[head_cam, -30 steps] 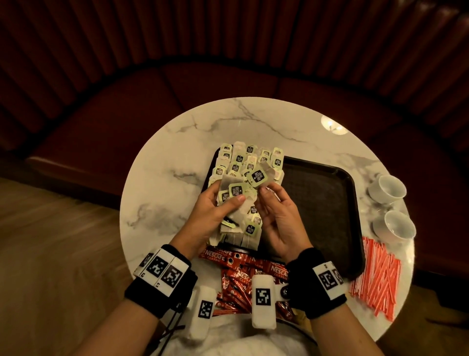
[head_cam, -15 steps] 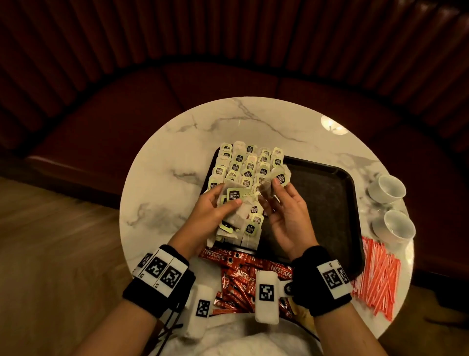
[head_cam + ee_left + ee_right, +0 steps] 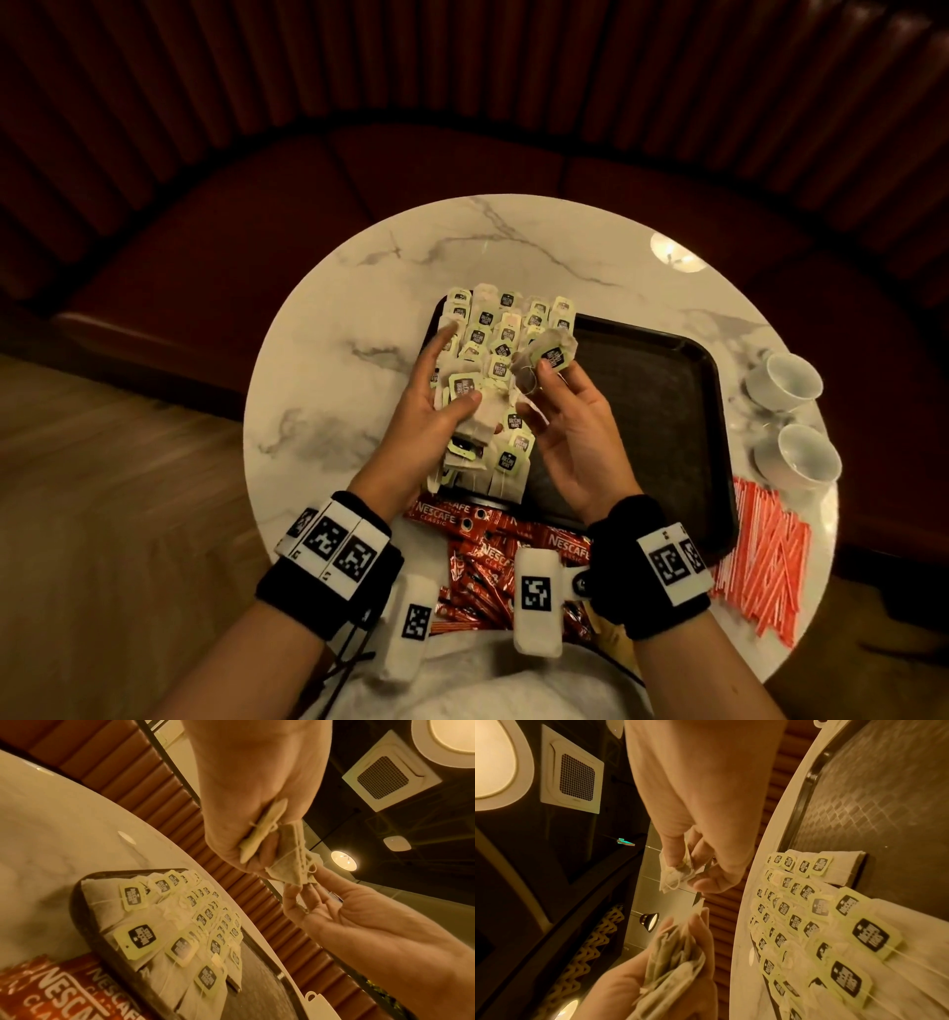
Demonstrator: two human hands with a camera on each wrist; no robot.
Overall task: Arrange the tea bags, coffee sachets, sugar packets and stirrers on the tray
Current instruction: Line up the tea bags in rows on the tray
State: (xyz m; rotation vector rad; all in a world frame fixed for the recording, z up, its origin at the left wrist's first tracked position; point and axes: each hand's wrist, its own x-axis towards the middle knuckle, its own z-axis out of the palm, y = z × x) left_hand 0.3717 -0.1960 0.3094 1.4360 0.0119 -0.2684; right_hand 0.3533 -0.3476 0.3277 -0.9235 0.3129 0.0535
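Here the round marble table [image 3: 328, 329] carries a black tray [image 3: 662, 411], its left part covered by rows of tea bags [image 3: 493, 329]. Above them, the left hand [image 3: 436, 406] clasps a stack of tea bags [image 3: 480, 411]; the right hand [image 3: 575, 437] pinches one tea bag [image 3: 549, 354] at its fingertips.

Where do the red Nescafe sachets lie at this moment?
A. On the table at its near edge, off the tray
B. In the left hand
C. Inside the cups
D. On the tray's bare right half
A: the Nescafe sachets lie on the marble table, just outside the near rim of the tray.
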